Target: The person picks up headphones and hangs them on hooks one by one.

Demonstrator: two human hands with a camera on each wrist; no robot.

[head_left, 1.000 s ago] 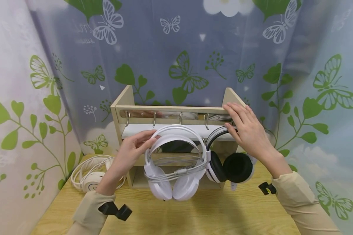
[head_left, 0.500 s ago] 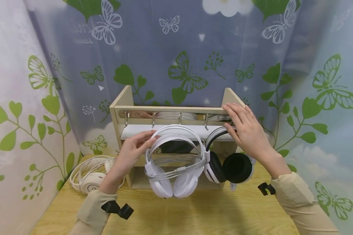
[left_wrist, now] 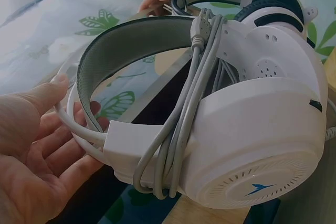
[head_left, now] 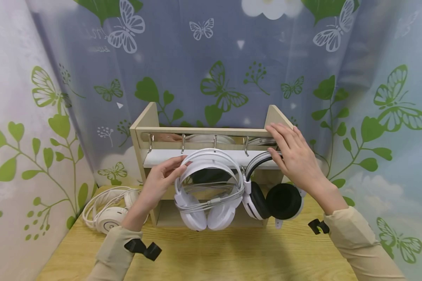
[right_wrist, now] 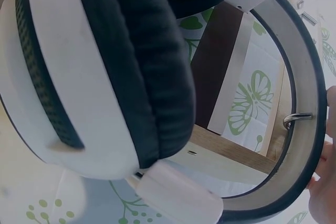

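a: what does the left hand [head_left: 154, 187] have?

b: the white headphones [head_left: 221, 216]. thumb and fingers pinch one side of the headband; the ear cups hang at the bottom.

a: and where are they?

b: in front of the wooden rack [head_left: 147, 117], below its row of metal hooks [head_left: 183, 143]. i can't tell whether the band touches the rack.

a: is the cable [left_wrist: 181, 111] loose?

b: no, it's bundled and looped across the headphones near the cups. the near cup carries a blue mark [left_wrist: 259, 188].

a: how about the right hand [head_left: 297, 158]?

b: spread wide, fingers fairly straight and resting on the right end of the rack's top rail, thumb apart from them. the thumb is by the headband of the black-padded headphones [head_left: 258, 199], though i can't tell if it touches.

a: those hang?

b: yes, at the rack's right end, just beside the white pair. from the right wrist, a hook shows against the inside of their band.

a: anything else?

b: a third headset [head_left: 110, 219], white, lies on the tabletop [head_left: 211, 253] left of the rack, its cord coiled around it.
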